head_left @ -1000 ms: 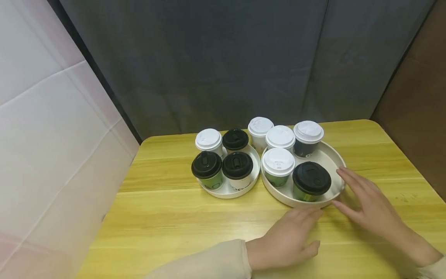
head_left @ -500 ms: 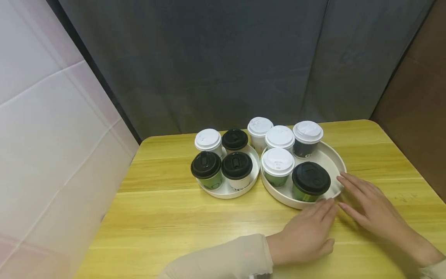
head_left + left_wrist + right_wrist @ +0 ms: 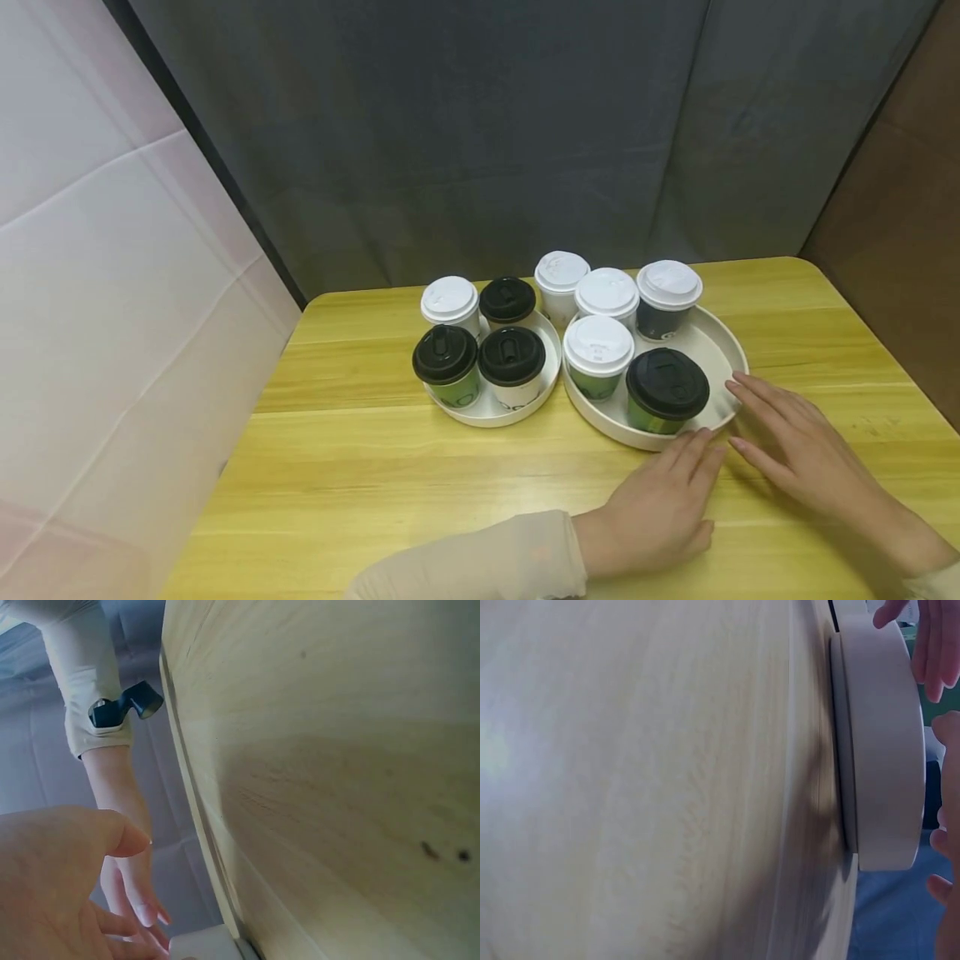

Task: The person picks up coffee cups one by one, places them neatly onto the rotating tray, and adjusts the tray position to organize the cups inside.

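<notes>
A round white tray stands on the table at right of centre, holding several lidded paper cups. Among them are a wide green cup with a black lid, a green cup with a white lid and a dark cup with a white lid. My left hand lies at the tray's front rim, fingers fairly straight. My right hand is spread at the right rim, fingertips on or close to it. In the right wrist view the tray's side wall shows between the hands. Neither hand grips anything.
A smaller round white plate to the left bears several cups with black or white lids. A white-lidded cup stands behind, between the two; its base is partly hidden. A dark curtain hangs behind the wooden table.
My left hand has slid right along the tray's front, and my right hand has dropped slightly towards me. The large tray with its cups has turned slightly clockwise. The smaller plate has stayed put.
</notes>
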Motion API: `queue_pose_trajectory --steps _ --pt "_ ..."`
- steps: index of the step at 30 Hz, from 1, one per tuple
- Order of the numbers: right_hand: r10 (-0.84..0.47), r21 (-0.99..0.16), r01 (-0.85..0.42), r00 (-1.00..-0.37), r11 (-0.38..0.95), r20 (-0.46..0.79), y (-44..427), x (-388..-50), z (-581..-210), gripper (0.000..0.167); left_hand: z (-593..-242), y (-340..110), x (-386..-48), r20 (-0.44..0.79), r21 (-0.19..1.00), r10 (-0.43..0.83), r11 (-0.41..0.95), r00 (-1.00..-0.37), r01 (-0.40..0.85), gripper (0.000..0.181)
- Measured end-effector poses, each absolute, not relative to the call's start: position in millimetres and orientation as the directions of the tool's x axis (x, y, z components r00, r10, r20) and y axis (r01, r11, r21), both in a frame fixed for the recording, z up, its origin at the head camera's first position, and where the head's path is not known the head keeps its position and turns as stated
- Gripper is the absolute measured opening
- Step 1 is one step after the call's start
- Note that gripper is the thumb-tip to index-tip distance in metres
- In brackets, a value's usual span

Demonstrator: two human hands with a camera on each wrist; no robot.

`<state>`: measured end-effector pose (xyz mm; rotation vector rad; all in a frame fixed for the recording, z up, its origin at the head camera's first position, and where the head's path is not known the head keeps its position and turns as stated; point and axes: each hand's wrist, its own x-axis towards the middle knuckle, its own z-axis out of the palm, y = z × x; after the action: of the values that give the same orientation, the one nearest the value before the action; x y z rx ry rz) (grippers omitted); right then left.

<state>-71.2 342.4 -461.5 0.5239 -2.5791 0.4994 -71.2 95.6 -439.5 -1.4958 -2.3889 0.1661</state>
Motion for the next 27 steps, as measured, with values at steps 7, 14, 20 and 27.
queue_pose_trajectory --steps 7,14,20,27 --pt "-0.305 -0.225 -0.465 -0.807 0.856 0.506 339 -68 -462 0.071 -438 87 -71 0.166 -0.249 0.886 0.463 -0.433 0.851 0.082" --pt "-0.346 -0.192 -0.492 -0.793 0.849 0.503 332 -65 -462 0.070 -437 74 -73 0.156 -0.221 0.874 0.486 -0.461 0.846 0.080" --pt "-0.389 -0.157 -0.527 -0.768 0.835 0.508 330 -66 -464 0.069 -435 62 -75 0.136 -0.226 0.867 0.498 -0.479 0.838 0.083" --pt "-0.412 -0.134 -0.529 -0.774 0.838 0.480 325 -63 -464 0.072 -437 49 -77 0.118 -0.197 0.857 0.515 -0.501 0.834 0.087"
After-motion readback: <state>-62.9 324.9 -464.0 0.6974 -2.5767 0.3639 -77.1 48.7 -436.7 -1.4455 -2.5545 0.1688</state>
